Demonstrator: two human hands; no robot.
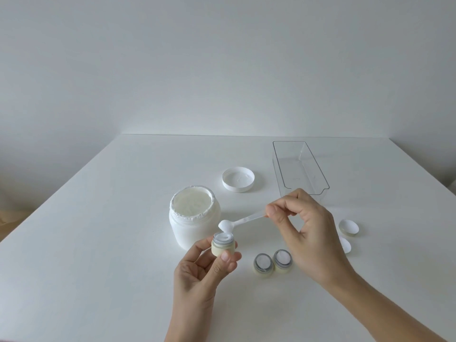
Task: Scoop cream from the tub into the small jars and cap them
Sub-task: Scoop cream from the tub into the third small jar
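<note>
The open white tub (194,218) stands at mid-table, full of cream. My left hand (204,270) pinches a small cream-coloured jar (224,246) just in front of the tub; cream shows inside it. My right hand (303,228) pinches the handle of a small clear spoon (243,221), whose bowl carries a blob of cream right above the held jar. Two more small jars (263,265) (282,260) stand on the table between my hands, both with white cream inside and no caps.
The tub's white lid (238,179) lies upside down behind the tub. A clear plastic bin (299,166) stands at the back right. Small jar caps (348,227) (345,245) lie at the right, partly behind my right hand.
</note>
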